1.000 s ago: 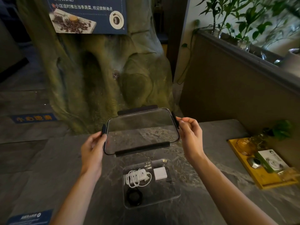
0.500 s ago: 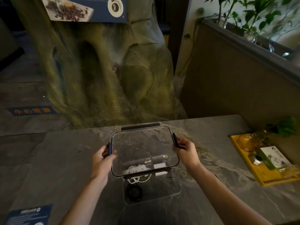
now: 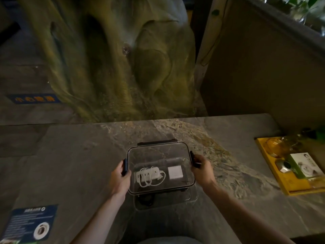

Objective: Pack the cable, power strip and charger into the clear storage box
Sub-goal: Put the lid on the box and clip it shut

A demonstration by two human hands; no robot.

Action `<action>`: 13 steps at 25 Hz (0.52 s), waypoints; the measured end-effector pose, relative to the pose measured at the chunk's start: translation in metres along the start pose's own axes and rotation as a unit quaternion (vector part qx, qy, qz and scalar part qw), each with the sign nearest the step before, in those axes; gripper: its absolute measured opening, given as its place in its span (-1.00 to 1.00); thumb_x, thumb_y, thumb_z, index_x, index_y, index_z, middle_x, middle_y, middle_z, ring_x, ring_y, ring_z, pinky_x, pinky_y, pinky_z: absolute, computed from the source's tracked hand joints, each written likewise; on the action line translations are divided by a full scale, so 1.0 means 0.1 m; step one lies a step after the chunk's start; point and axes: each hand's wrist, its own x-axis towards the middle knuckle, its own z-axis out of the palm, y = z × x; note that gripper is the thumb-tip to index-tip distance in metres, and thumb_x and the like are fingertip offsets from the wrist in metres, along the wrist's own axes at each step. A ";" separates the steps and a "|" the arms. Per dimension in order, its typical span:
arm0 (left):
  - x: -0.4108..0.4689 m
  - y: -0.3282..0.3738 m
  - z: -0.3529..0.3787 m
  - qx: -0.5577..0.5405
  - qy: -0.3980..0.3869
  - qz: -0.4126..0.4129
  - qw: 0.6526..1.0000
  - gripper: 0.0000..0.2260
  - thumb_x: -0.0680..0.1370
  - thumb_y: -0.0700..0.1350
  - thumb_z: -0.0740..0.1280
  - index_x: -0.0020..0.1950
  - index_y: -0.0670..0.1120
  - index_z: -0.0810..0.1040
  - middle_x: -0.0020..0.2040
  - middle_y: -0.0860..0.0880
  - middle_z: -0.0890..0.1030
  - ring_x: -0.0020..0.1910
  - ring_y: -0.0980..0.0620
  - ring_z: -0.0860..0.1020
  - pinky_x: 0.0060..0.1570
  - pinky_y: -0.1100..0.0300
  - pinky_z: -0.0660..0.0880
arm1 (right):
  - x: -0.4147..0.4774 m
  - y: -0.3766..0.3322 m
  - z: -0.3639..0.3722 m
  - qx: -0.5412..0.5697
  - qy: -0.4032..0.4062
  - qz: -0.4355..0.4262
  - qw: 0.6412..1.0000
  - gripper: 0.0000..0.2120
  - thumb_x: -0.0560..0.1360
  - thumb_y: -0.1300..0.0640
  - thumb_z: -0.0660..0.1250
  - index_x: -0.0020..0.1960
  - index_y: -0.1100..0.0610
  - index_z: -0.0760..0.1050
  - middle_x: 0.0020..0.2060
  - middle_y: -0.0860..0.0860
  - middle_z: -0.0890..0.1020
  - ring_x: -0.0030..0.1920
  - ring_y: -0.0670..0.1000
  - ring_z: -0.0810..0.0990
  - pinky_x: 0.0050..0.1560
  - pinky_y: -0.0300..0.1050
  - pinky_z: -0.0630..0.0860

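Clear storage box sits on the grey stone tabletop, close to the near edge and straight ahead of the person. A yellow tray of small items lies well apart at the far right.

The big change is the see-through lid. A second ago it was held high and tipped up towards the far side. Now it has come down to just above the box and is nearly level. It seems to sit a little too far back, since the box's near wall shows beyond the lid's near edge, so I judge it not yet seated.

The left grip is clenched on the dark clip at the lid's left side. The right grip is curled round the matching clip on the right.

Through the lid, everything appears to be inside the box:
- The white power strip lies to the left with its cord looped around it.
- The white charger lies just beside the strip, to its right.
- The dark coiled cable lies in the near left corner.

Packing therefore looks finished, and closing is what remains. The lid probably needs drawing back towards the person and pressing down, then the clips snapped. A stray loop of cord could catch under the rim.
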 end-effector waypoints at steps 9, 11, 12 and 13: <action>-0.04 -0.42 0.16 0.044 -0.023 -0.039 0.998 -0.51 0.57 -0.28 0.29 0.48 -0.16 0.27 0.40 -0.15 0.41 0.41 -0.10 0.36 0.35 0.01 0.31 | -0.05 0.31 0.04 -0.086 0.010 0.024 0.996 -0.72 0.49 0.34 0.31 0.18 0.20 0.56 -0.08 0.06 0.65 -0.08 0.04 0.61 -0.04 -0.07 0.55; -0.04 -0.49 0.18 0.081 -0.013 -0.019 0.996 -0.53 0.56 -0.29 0.29 0.46 -0.16 0.32 0.39 -0.17 0.44 0.38 -0.10 0.41 0.35 0.02 0.34 | -0.04 0.34 0.03 -0.111 0.019 0.016 0.994 -0.75 0.47 0.33 0.32 0.14 0.20 0.58 -0.05 0.11 0.69 -0.07 0.10 0.64 -0.08 -0.09 0.53; -0.03 -0.51 0.19 0.093 -0.009 -0.010 0.996 -0.55 0.55 -0.31 0.29 0.45 -0.17 0.34 0.37 -0.18 0.47 0.36 -0.10 0.43 0.34 0.03 0.35 | -0.04 0.36 0.03 -0.122 0.020 0.014 0.992 -0.75 0.47 0.33 0.32 0.12 0.19 0.59 -0.05 0.13 0.69 -0.05 0.12 0.66 -0.12 -0.12 0.51; -0.03 -0.54 0.21 0.095 -0.006 -0.006 0.995 -0.56 0.55 -0.32 0.29 0.43 -0.18 0.37 0.35 -0.18 0.49 0.35 -0.10 0.45 0.34 0.04 0.35 | -0.03 0.38 0.04 -0.129 0.016 0.011 0.991 -0.76 0.46 0.33 0.32 0.11 0.18 0.59 -0.06 0.13 0.70 -0.04 0.14 0.66 -0.13 -0.13 0.49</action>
